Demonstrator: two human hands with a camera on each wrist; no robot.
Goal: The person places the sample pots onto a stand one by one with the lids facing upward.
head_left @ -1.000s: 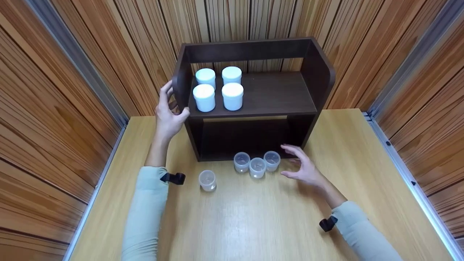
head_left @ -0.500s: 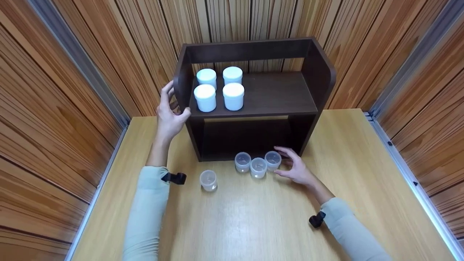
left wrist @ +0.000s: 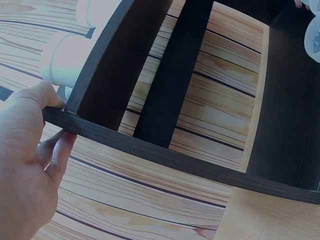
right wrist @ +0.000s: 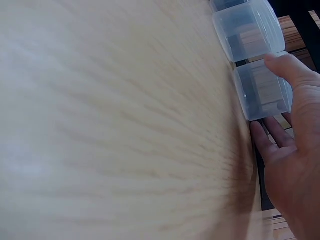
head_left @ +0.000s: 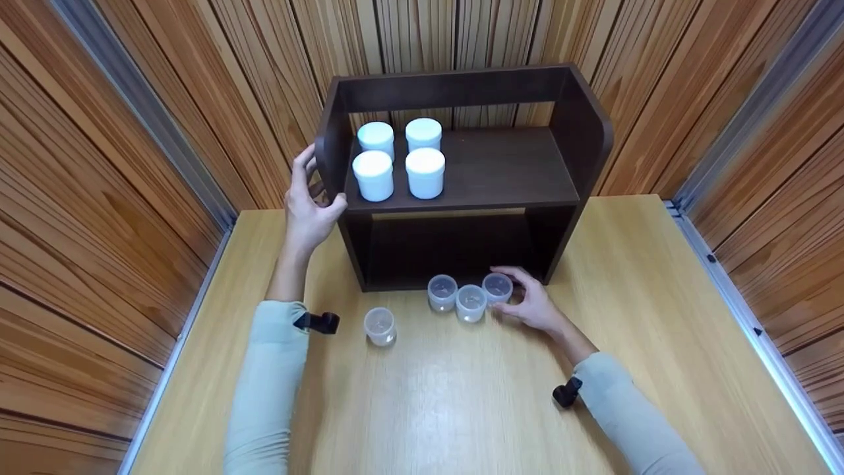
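Note:
My left hand point(head_left: 310, 214) grips the left side panel of a dark brown two-tier shelf point(head_left: 508, 165). In the left wrist view the thumb lies on one side of the panel's edge and the fingers on the other. At the shelf's front right, my right hand point(head_left: 534, 305) has thumb and fingers curled round a clear plastic cup point(head_left: 498, 288), the rightmost of three. Beside it stand a middle cup point(head_left: 471, 303) and a left cup point(head_left: 442, 292), close together on the table. The right wrist view shows the thumb against the held cup point(right wrist: 260, 92), with fingers partly hidden behind.
Several white lidded jars point(head_left: 425, 175) stand on the left half of the upper tier. Another clear cup point(head_left: 380, 326) is apart on the table point(head_left: 422, 409), nearer the left forearm. Wood-grain walls point(head_left: 119, 165) enclose the table at the back and sides.
My right hand has moved left to the rightmost clear cup and its fingers have closed round it. The left hand keeps its hold on the shelf.

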